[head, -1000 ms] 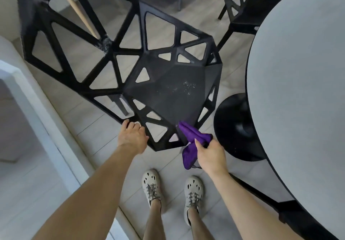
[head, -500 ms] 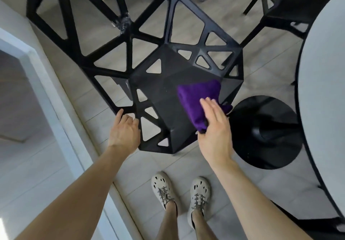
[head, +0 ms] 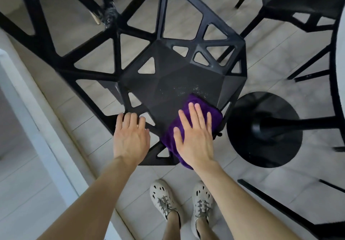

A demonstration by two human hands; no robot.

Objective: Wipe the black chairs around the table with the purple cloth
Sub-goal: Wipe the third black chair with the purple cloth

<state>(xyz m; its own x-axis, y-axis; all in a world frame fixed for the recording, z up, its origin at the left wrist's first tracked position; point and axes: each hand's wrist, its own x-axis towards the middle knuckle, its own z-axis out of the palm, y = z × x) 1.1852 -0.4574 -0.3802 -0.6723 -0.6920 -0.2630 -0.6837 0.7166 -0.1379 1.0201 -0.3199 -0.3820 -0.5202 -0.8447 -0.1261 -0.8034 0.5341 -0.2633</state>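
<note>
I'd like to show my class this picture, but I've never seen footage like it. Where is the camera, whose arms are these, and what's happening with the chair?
No machine here: the camera sits on a person's head and looks down, so you see their own arms and shoes. The right hand lies flat on a purple cloth, pressing it onto the seat of a black chair. The left hand rests, fingers straight, on the chair's front edge. Specks lie on the seat just beyond the cloth. On the right stands the table's round foot.
</note>
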